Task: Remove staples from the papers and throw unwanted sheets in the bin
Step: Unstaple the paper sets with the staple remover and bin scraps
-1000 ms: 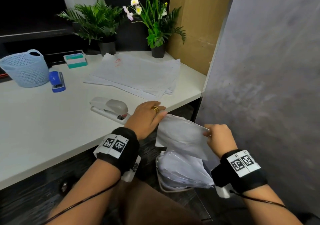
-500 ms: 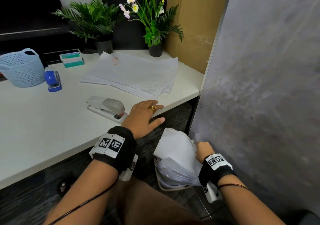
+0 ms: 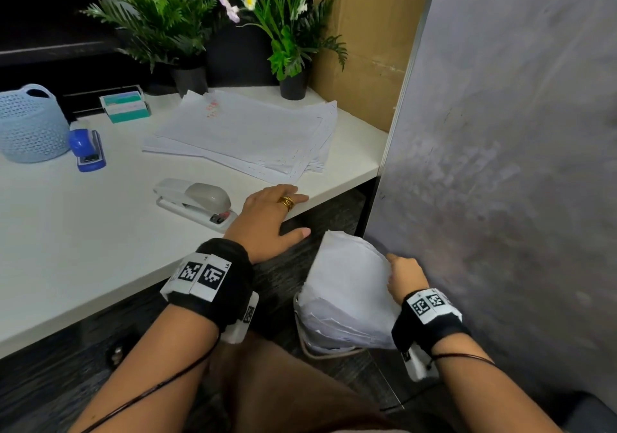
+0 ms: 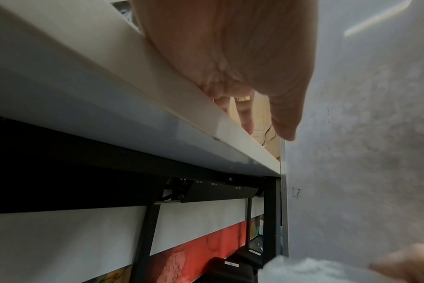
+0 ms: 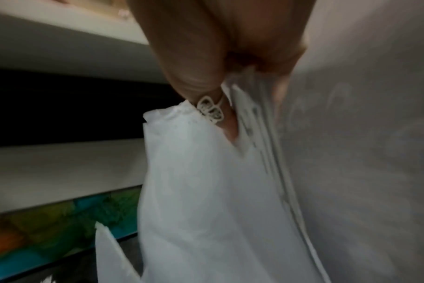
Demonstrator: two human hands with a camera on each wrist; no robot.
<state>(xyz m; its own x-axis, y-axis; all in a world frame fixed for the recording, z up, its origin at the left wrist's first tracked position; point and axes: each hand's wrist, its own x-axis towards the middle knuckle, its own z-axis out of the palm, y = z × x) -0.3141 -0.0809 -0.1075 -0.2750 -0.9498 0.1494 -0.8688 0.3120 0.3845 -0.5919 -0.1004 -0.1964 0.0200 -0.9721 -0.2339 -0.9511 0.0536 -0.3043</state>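
1. Below the bench edge, a bundle of white sheets (image 3: 347,279) is held over the bin (image 3: 320,349), which stands on the floor at the near right and is already crammed with discarded paper.
2. The bundle is pinched at its upper right edge by the right hand (image 3: 405,277); in the right wrist view the thumb and fingers (image 5: 189,63) are seen closed on the sheets (image 5: 206,191), so the grip is narrow and holding paper.
3. The left hand (image 3: 267,219) is laid flat on the near edge of the bench (image 3: 83,249), fingers straight, thumb hanging past the edge; nothing is held, and a gold ring (image 3: 287,203) is worn on it.
4. Just left of that hand a grey stapler (image 3: 197,204) is set on the bench.
5. Farther back, a spread stack of papers (image 3: 247,132) lies on the bench.
6. At the far left a blue stapler (image 3: 87,149) and a pale blue basket (image 3: 30,125) are placed side by side.
7. A grey partition (image 3: 517,165) bounds the scene on the right.
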